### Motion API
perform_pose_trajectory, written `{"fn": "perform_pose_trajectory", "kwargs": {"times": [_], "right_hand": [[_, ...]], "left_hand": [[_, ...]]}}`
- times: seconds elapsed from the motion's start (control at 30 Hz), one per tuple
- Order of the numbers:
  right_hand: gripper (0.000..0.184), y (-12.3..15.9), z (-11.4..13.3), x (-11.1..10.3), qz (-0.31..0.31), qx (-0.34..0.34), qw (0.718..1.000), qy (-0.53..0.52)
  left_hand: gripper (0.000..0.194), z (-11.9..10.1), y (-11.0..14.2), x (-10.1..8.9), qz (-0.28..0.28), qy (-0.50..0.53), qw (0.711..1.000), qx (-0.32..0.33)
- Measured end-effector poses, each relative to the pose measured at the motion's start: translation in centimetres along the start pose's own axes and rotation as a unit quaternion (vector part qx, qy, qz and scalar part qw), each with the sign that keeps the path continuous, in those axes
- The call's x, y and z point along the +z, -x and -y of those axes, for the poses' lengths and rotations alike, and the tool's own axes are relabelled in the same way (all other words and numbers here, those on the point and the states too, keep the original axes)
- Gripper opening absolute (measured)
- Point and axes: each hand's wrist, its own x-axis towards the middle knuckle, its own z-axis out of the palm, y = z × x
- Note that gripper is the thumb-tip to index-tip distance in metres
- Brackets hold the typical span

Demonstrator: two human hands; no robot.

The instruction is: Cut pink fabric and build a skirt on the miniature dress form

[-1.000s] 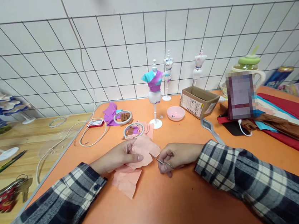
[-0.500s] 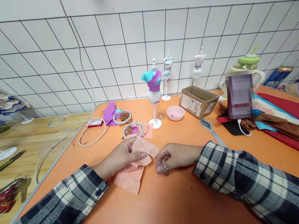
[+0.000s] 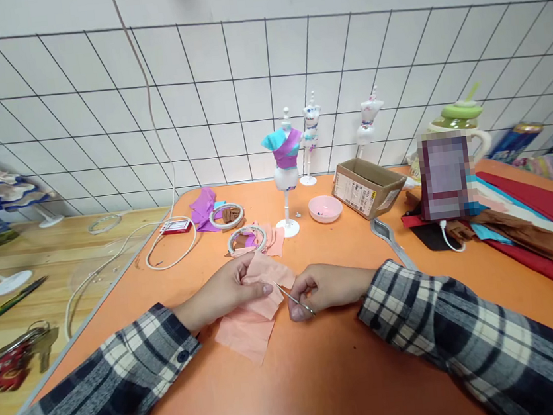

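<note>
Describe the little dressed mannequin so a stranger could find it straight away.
Look at the far edge of the orange table, below the white tiled wall. Three small white mannequins stand there; it is the dressed mannequin on the left, nearest the pink bowl, the only one wrapped in turquoise and purple cloth.

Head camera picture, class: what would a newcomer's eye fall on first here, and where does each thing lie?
First, the two hands at the centre of the orange table: the left hand pinches a piece of peach fabric, while the right hand holds small scissors at its edge. Behind them stands a small mannequin draped in teal and purple, with a pink bowl to its right.
</note>
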Motion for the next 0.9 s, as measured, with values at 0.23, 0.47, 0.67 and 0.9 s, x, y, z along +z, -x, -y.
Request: {"fn": "perform_pose_trajectory", "kwargs": {"times": [0.23, 0.47, 0.67, 0.9], "right_hand": [[0.051, -0.01, -0.13, -0.06, -0.002, 0.004, 1.0, -0.011], [0.051, 0.1, -0.09, -0.23, 0.002, -0.004, 1.0, -0.004], [0.048, 0.15, 0.07, -0.13, -0.003, -0.007, 1.0, -0.01], [0.048, 0.06, -0.25, -0.07, 0.001, 0.005, 1.0, -0.014]], "left_hand": [[0.043, -0.29, 0.07, 0.07, 0.009, -0.028, 1.0, 0.008], [0.044, -0.53, 0.06, -0.01, 0.006, -0.042, 0.999, 0.013], [0.044, -0.6, 0.14, 0.23, -0.003, -0.052, 0.998, 0.02], [0.046, -0.29, -0.14, -0.24, -0.013, -0.084, 0.996, 0.026]]}}
